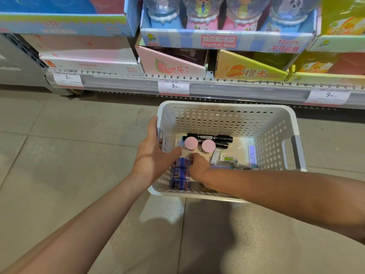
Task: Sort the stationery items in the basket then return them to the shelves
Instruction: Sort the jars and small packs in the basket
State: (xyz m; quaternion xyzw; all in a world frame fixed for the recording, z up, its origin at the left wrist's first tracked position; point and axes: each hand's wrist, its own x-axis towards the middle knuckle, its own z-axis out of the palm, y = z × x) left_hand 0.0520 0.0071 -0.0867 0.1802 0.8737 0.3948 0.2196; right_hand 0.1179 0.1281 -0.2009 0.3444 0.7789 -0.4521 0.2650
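Observation:
A white perforated basket (pixel 276 135) stands on the floor below the shelf. Inside lie two black markers (pixel 215 137), two pink round-capped items (pixel 191 142), three small blue-purple boxes (pixel 180 173) in a row on the left, a green-labelled packet (pixel 229 158) and a lilac stick (pixel 251 154). My left hand (pixel 153 155) grips the basket's left rim, thumb inside the wall. My right hand (pixel 198 165) reaches into the basket with fingers curled down at the top blue-purple box; what it pinches is hidden.
The lowest shelf rail (pixel 237 86) with price tags runs just behind the basket. Display cartons of Crystal Mud (pixel 219 41), a pink carton (pixel 171 65) and a yellow carton (pixel 250 70) sit on it. Grey tiled floor (pixel 59 145) spreads left and in front.

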